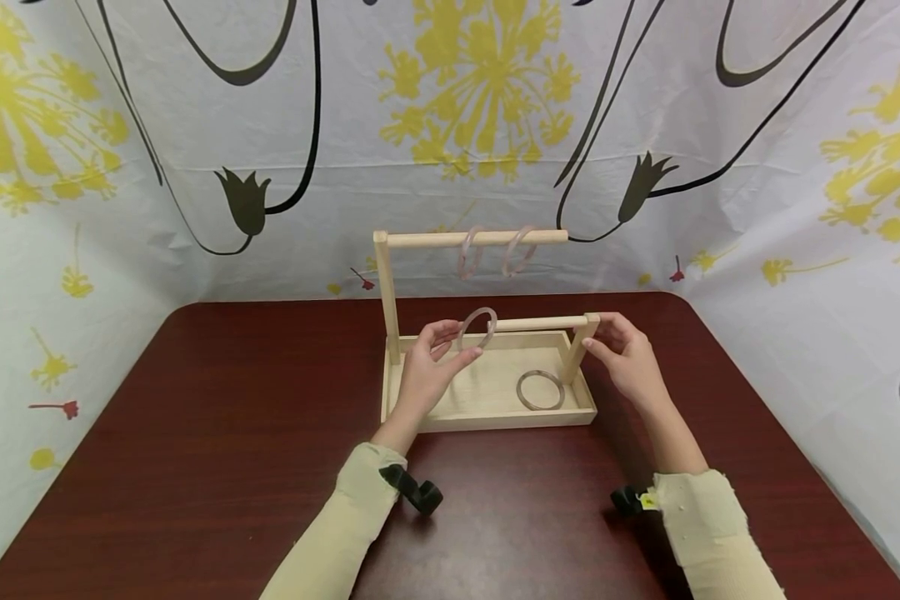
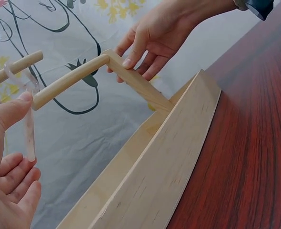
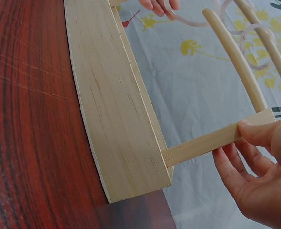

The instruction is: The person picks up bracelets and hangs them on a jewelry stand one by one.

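Observation:
A pale pinkish translucent bangle is pinched between thumb and fingers of my left hand. It is at the free left end of the lower wooden rod; I cannot tell whether it is around the rod tip. My right hand grips the short post near its top, where the lower rod joins it. Two similar bangles, one to the left and one to the right, hang on the upper rod. A greyish bangle lies flat in the stand's tray.
The wooden stand sits on a dark red table. A tall post at its left bears the upper rod, whose right end is free. Behind the table hangs a white cloth with flower prints.

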Tool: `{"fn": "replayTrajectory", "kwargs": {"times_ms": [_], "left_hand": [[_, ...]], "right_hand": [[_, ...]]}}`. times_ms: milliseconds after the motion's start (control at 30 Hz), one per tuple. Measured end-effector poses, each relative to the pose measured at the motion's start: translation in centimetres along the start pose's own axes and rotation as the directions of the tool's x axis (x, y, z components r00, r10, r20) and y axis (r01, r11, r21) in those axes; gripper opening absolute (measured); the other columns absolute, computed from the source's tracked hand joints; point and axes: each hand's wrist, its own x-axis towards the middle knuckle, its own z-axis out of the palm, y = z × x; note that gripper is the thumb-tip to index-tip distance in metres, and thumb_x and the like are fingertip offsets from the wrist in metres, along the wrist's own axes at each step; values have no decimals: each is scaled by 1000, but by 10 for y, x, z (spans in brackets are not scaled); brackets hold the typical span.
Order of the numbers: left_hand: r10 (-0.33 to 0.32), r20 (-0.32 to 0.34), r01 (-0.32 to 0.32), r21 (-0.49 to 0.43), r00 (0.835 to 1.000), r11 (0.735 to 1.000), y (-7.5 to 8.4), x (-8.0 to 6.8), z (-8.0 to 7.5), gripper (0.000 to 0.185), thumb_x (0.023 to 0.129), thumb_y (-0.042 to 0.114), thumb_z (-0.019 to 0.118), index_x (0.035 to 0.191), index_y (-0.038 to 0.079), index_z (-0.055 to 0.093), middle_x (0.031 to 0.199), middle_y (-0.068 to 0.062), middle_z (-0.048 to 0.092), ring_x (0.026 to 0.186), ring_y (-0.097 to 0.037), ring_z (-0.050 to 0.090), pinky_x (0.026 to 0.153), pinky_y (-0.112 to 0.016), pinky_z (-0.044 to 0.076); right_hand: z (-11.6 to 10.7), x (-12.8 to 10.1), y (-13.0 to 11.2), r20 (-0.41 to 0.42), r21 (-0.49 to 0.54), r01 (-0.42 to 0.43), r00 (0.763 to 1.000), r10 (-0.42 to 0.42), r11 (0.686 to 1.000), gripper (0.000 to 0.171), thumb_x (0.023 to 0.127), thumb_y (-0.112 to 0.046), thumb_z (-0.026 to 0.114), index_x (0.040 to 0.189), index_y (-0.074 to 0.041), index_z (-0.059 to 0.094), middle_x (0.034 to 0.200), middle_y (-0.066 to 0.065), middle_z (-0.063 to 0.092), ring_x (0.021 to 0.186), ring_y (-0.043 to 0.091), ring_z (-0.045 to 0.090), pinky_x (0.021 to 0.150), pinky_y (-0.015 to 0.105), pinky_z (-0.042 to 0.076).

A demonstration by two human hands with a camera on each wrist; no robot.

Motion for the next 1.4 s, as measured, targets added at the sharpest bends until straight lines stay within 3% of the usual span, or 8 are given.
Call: {"fn": "replayTrajectory", "kwargs": {"times_ms": [267, 533, 800, 1033, 1267, 1400], "left_hand": [[10, 17, -9, -3, 1000, 1000, 1, 0, 5, 53, 84, 18, 82, 129, 4, 57, 132, -12, 63, 128, -27, 57, 112, -36, 44], [11, 28, -11, -11, 1000, 1000, 1, 0, 11, 53, 83, 17, 82, 128, 3, 57, 132, -12, 63, 128, -26, 57, 111, -34, 45], [20, 35, -19, -13, 999, 1000, 1, 1, 18, 53, 84, 16, 82, 129, 4, 57, 132, -12, 63, 129, -26, 57, 111, -35, 45], [12, 38, -11, -22, 999, 1000, 0, 2, 23, 53, 84, 15, 82, 129, 4, 57, 131, -11, 64, 128, -25, 57, 111, -34, 45], [22, 45, -21, -25, 999, 999, -1, 2, 28, 52, 84, 16, 81, 128, 5, 58, 131, -11, 65, 127, -26, 58, 111, -36, 45], [15, 47, -15, -15, 999, 1000, 0, 3, 30, 52, 84, 16, 82, 128, 6, 58, 131, -11, 65, 126, -26, 59, 111, -35, 45]], "right_hand": [[1, 0, 1, 0, 14, 1, 1000, -1, 1000, 28, 96, -5, 64, 123, 1, 59, 99, -25, 65, 94, -11, 60, 80, 7, 47], [1, 0, 4, -4, -19, -9, 1000, 9, 1000, 29, 97, -6, 63, 126, -2, 60, 110, 2, 73, 94, -10, 59, 79, 8, 47], [1, 0, 4, -10, -16, -8, 1000, 7, 1000, 29, 96, -5, 64, 125, -2, 60, 107, -6, 72, 94, -11, 59, 80, 8, 47], [1, 0, 3, -2, -26, -9, 1000, 9, 1000, 30, 97, -6, 64, 126, -2, 59, 115, 14, 72, 95, -12, 58, 80, 8, 47], [0, 1, 4, 0, -9, -5, 1000, 5, 1000, 30, 96, -7, 65, 125, -2, 60, 109, -7, 72, 96, -12, 59, 81, 8, 47], [0, 0, 3, 1, -6, -2, 1000, 2, 1000, 30, 97, -7, 64, 125, -1, 59, 109, -5, 73, 95, -12, 59, 81, 7, 47]]}}
